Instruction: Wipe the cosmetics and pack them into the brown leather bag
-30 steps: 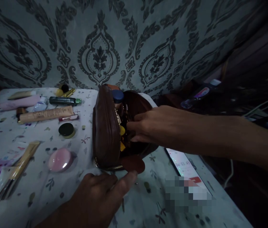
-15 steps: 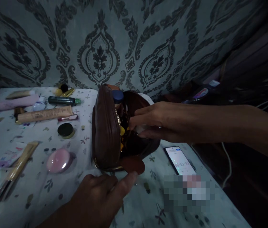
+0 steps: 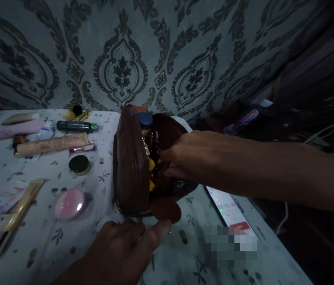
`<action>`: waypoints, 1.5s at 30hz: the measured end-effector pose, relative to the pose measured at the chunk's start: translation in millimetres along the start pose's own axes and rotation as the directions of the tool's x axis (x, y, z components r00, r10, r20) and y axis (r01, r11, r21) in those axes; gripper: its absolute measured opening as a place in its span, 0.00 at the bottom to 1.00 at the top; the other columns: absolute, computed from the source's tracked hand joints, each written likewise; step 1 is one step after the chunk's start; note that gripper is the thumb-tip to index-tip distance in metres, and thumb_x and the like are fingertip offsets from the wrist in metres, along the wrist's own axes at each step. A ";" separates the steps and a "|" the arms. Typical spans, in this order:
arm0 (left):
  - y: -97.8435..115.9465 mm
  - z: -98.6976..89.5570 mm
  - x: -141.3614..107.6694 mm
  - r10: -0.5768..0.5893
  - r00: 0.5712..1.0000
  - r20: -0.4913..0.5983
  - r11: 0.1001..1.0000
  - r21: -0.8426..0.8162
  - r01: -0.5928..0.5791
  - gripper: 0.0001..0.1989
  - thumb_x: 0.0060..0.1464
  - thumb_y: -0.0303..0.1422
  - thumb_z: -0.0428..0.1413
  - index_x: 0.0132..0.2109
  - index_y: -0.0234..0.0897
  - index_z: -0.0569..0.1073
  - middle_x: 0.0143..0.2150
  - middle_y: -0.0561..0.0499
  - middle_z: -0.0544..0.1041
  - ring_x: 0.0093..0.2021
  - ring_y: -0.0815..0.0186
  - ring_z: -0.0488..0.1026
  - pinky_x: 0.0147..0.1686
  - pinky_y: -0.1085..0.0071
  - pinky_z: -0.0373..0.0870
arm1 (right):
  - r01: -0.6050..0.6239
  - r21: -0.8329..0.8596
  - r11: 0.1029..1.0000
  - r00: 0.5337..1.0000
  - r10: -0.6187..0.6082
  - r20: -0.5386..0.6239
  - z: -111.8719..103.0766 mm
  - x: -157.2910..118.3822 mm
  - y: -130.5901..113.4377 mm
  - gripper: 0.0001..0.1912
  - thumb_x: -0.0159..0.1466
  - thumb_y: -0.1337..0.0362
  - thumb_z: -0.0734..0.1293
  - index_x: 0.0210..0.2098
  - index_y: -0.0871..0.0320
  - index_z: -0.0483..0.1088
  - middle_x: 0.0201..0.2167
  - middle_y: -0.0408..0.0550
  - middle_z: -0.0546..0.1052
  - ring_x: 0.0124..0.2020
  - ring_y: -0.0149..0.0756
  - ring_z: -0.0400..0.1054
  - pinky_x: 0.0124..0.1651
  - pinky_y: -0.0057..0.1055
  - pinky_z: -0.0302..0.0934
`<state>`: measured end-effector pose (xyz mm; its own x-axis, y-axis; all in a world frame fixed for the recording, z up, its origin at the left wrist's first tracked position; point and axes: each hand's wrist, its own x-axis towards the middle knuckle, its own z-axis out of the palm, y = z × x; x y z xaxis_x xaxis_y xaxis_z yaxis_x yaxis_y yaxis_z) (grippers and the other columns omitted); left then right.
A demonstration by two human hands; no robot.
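A brown makeup bag (image 3: pixel 131 162) stands unzipped on the cloth, its mouth toward the right. My right hand (image 3: pixel 181 156) reaches into it with fingers bunched together; the fingertips are hidden and whatever they hold cannot be made out. Inside the bag show a round blue lid (image 3: pixel 145 120) and several small yellow-topped things (image 3: pixel 151 164). A brown flap (image 3: pixel 167 209) hangs from the bag's near side. At its lower edge lies the thumb of my left hand (image 3: pixel 125 247), stretched out apart from the bent fingers, with nothing visible between them.
To the left lie a pink compact (image 3: pixel 70 203), a dark-lidded jar (image 3: pixel 79 164), a beige tube (image 3: pixel 51 145), a green-capped bottle (image 3: pixel 76 126) and a gold tube (image 3: pixel 26 202). A phone (image 3: pixel 226 206) showing a timer rests at the right, by the table edge. A patterned wall stands behind.
My right hand has gone deeper into the bag, its fingers drawn closer together and the wrist lower. The view has shifted slightly. My left hand stays by the flap.
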<state>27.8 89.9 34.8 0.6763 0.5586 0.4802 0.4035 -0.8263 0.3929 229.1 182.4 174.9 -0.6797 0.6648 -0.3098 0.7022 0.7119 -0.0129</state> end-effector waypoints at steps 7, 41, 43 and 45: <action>2.0 1.0 -2.0 -0.003 1.000 -0.003 1.000 -0.010 0.003 0.19 0.68 0.31 0.33 0.59 0.34 0.61 0.29 0.53 0.79 0.25 0.67 0.78 0.21 0.73 0.71 | -0.011 0.064 0.998 1.000 0.010 0.013 3.5 -8.8 2.5 0.06 0.65 0.63 0.64 0.35 0.59 0.71 0.36 0.49 0.76 0.36 0.38 0.68 0.34 0.31 0.54; -12.5 25.5 -21.3 0.065 0.994 0.084 0.998 0.011 -0.066 0.32 0.54 0.22 0.45 0.67 0.35 0.54 0.36 0.48 0.82 0.27 0.65 0.80 0.23 0.74 0.75 | 0.323 -0.054 0.945 0.936 -0.311 0.162 35.7 24.7 -19.5 0.08 0.61 0.71 0.66 0.27 0.62 0.75 0.27 0.50 0.79 0.31 0.37 0.71 0.38 0.35 0.59; -12.5 27.7 -21.4 0.054 0.995 0.085 0.998 0.038 -0.058 0.33 0.53 0.22 0.46 0.66 0.37 0.55 0.38 0.49 0.82 0.28 0.65 0.80 0.22 0.74 0.74 | 0.326 -0.070 0.943 0.940 -0.315 0.132 38.8 23.8 -19.7 0.08 0.61 0.71 0.66 0.26 0.61 0.75 0.26 0.50 0.79 0.31 0.38 0.71 0.39 0.36 0.60; -11.0 29.6 -20.3 0.030 0.997 0.069 0.996 0.082 -0.035 0.32 0.53 0.22 0.45 0.65 0.39 0.57 0.38 0.50 0.82 0.28 0.64 0.80 0.22 0.73 0.74 | 0.316 -0.092 0.944 0.939 -0.297 0.173 37.8 23.9 -20.0 0.08 0.61 0.71 0.66 0.26 0.61 0.75 0.27 0.50 0.79 0.32 0.38 0.72 0.40 0.35 0.60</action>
<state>27.8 85.5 -2.4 0.7289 0.5276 0.4363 0.4285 -0.8486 0.3104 206.9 175.5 131.8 -0.8102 0.3738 -0.4516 0.4293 0.9029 -0.0229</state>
